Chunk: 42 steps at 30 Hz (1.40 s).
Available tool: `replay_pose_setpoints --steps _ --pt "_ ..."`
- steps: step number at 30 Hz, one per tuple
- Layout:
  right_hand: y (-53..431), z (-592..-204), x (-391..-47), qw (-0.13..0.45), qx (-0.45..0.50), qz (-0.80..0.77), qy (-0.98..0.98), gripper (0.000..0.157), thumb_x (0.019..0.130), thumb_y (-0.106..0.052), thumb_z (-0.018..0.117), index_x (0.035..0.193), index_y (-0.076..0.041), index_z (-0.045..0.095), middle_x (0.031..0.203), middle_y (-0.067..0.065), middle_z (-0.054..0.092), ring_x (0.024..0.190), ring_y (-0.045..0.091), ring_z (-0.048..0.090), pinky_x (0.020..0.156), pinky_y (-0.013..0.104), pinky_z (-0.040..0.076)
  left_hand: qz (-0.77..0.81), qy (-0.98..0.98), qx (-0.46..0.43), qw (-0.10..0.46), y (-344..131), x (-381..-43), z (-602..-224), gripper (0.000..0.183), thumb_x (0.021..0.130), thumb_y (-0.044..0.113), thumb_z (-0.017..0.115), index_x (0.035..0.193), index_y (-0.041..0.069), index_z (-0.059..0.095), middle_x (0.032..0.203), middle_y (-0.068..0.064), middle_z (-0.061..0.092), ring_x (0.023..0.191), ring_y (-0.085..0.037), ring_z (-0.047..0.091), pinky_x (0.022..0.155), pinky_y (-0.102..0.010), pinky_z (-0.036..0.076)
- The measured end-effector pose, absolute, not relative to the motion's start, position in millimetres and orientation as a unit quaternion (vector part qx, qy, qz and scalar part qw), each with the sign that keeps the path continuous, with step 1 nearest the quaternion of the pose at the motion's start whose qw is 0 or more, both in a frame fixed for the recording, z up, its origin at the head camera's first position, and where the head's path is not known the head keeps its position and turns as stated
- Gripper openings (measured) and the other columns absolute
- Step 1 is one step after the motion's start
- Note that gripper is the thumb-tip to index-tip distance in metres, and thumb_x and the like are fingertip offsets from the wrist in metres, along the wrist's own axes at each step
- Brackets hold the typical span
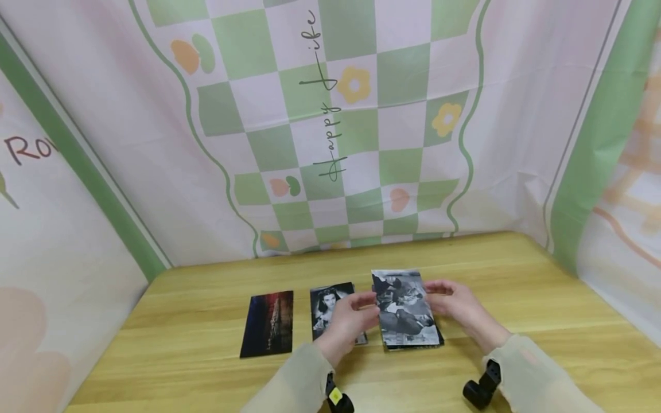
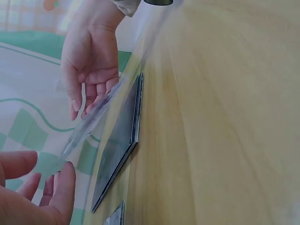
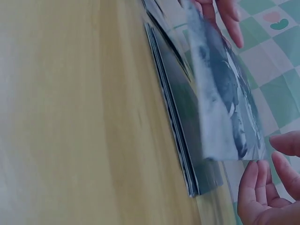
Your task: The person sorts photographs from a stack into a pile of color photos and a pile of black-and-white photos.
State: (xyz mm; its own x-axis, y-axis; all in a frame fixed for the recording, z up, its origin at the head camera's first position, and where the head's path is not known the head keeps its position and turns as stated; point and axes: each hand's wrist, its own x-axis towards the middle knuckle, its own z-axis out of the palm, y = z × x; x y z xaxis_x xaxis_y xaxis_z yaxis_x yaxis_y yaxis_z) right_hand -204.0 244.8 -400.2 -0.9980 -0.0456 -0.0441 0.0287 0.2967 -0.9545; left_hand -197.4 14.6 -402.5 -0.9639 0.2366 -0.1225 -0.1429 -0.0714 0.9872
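Note:
A black-and-white photo print [image 1: 405, 310] is raised and tilted above a stack of prints [image 2: 119, 140] on the right of the table. My left hand [image 1: 352, 315] is at the raised print's left edge, fingers extended and thumb apart. At the opposite edge is my right hand [image 1: 457, 307], its fingertips near the raised print's edge [image 3: 229, 93] and its thumb separate. Whether the fingertips touch the print is hard to tell. Partly behind my left hand lies a portrait print [image 1: 325, 304], black and white. Farther left lies a dark print of a lit tower [image 1: 268, 324].
All the prints lie on a light wood-grain table [image 1: 196, 321]. A green-and-white checked cloth [image 1: 330, 132] hangs along the table's back edge, with more cloth [image 1: 57, 206] at the sides. Each wrist carries a black camera [image 1: 482, 387].

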Motion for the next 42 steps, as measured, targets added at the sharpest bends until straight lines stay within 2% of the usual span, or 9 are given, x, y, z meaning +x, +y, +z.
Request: replay_pose_setpoints --steps 4,8,12,16,21,30,37,42 --pt "240 -400 -204 0.043 -0.002 -0.625 0.779 0.046 0.086 0.0 0.06 0.125 0.019 0.043 0.094 0.001 0.063 0.078 0.002 0.06 0.072 0.02 0.056 0.729 0.671 0.022 0.133 10 -197 -403 0.035 0.084 -0.007 0.061 0.119 -0.004 0.06 0.105 -0.013 0.062 0.084 -0.014 0.064 0.083 -0.03 0.057" --pt "236 -399 -202 0.059 -0.004 -0.644 0.763 0.045 0.085 0.002 0.06 0.124 0.018 0.044 0.088 -0.004 0.061 0.076 0.004 0.06 0.071 0.02 0.056 0.724 0.675 0.01 0.139 4 -196 -403 0.033 0.084 -0.006 0.062 0.117 -0.001 0.062 0.103 -0.01 0.061 0.083 -0.013 0.063 0.081 -0.027 0.057" --pt "233 -399 -201 0.073 -0.007 -0.659 0.749 0.039 0.086 0.002 0.06 0.121 0.015 0.049 0.088 -0.005 0.06 0.077 0.005 0.059 0.071 0.02 0.055 0.723 0.676 0.01 0.143 -3 -195 -403 0.033 0.085 -0.004 0.063 0.117 -0.001 0.062 0.103 -0.009 0.061 0.082 -0.013 0.063 0.08 -0.028 0.057" --pt "228 -399 -201 0.089 -0.008 -0.672 0.735 0.029 0.087 0.001 0.059 0.115 0.005 0.056 0.089 -0.007 0.059 0.078 0.004 0.058 0.07 0.021 0.054 0.726 0.673 0.015 0.142 -11 -194 -405 0.032 0.086 -0.004 0.062 0.117 -0.002 0.062 0.102 -0.009 0.061 0.08 -0.012 0.062 0.079 -0.028 0.058" --pt "220 -400 -198 0.118 -0.004 -0.689 0.715 0.024 0.09 -0.002 0.058 0.113 -0.002 0.057 0.091 -0.006 0.058 0.08 0.006 0.057 0.069 0.023 0.052 0.724 0.675 0.018 0.142 -21 -192 -408 0.032 0.085 -0.004 0.063 0.118 -0.003 0.061 0.102 -0.009 0.061 0.08 -0.011 0.062 0.079 -0.029 0.058" --pt "203 -399 -198 0.134 -0.005 -0.69 0.711 0.025 0.091 -0.005 0.059 0.115 0.0 0.054 0.093 -0.002 0.057 0.081 0.009 0.057 0.07 0.024 0.053 0.723 0.676 0.022 0.141 -40 -189 -408 0.034 0.086 -0.004 0.061 0.12 -0.005 0.059 0.103 -0.009 0.061 0.08 -0.01 0.06 0.077 -0.026 0.057" --pt "187 -397 -198 0.141 -0.013 -0.674 0.725 0.032 0.092 -0.007 0.057 0.121 0.006 0.049 0.094 0.0 0.057 0.082 0.011 0.057 0.07 0.025 0.053 0.716 0.684 0.023 0.14 -54 -187 -410 0.035 0.086 -0.005 0.06 0.121 -0.008 0.057 0.104 -0.009 0.06 0.081 -0.009 0.059 0.077 -0.026 0.057" --pt "176 -396 -205 0.148 -0.019 -0.658 0.738 0.033 0.093 -0.007 0.056 0.122 0.007 0.048 0.095 0.002 0.058 0.08 0.011 0.057 0.069 0.025 0.053 0.71 0.689 0.008 0.144 -66 -190 -409 0.034 0.088 -0.004 0.059 0.122 -0.006 0.057 0.104 -0.009 0.06 0.081 -0.01 0.059 0.075 -0.023 0.056"
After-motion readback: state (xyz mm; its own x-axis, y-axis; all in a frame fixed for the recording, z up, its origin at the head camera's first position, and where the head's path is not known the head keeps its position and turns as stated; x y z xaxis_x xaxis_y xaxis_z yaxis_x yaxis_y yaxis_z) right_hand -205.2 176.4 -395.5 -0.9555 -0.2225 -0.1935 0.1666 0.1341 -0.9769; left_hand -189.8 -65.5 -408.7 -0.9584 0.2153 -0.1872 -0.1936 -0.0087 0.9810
